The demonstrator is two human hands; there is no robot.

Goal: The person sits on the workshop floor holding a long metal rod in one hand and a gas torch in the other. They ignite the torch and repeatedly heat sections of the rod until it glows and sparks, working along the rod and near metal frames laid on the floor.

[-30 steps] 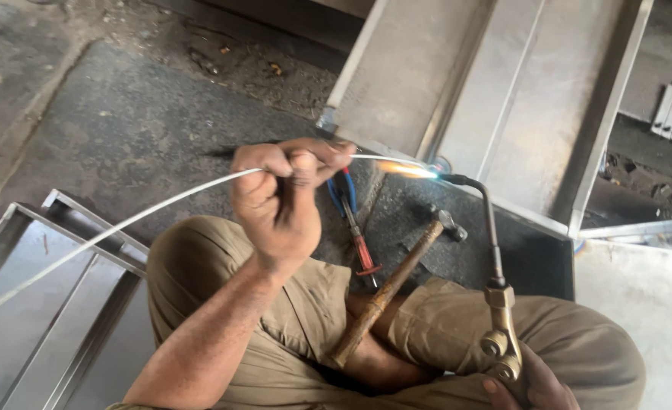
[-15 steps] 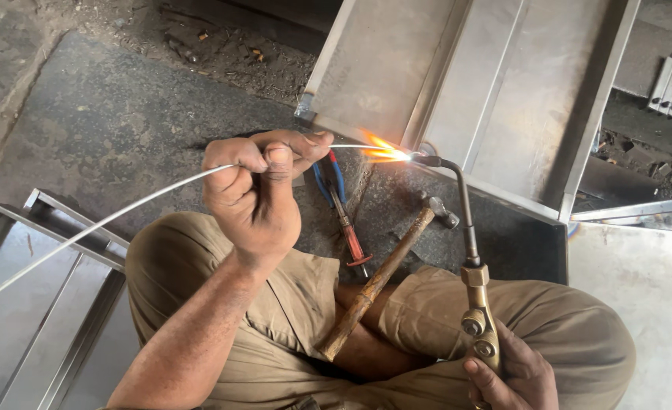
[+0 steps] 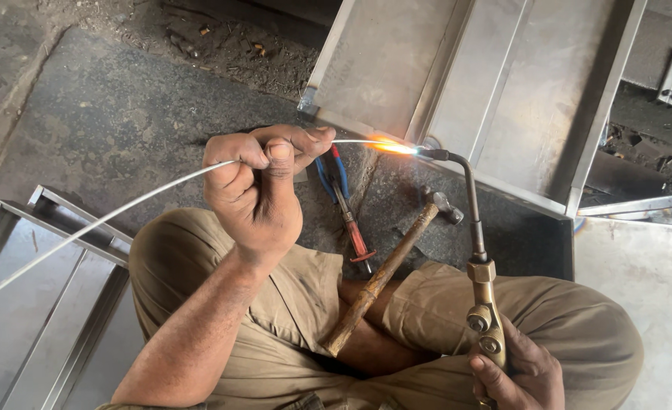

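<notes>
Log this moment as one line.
left hand: grips filler rod | right hand: holds brass torch | flame on rod tip

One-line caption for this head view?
Left hand feeds a thin silvery metal rod into the brass torch flame, right hand gripping.

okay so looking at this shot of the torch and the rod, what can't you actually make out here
- Head view: the rod tip is lost in the flame glare.
- Head view: the right hand and the torch base are cut off by the bottom edge.
- Head view: the hammer handle end is hidden between the legs.
- Head view: the left hand covers part of the rod and of the pliers.
</notes>
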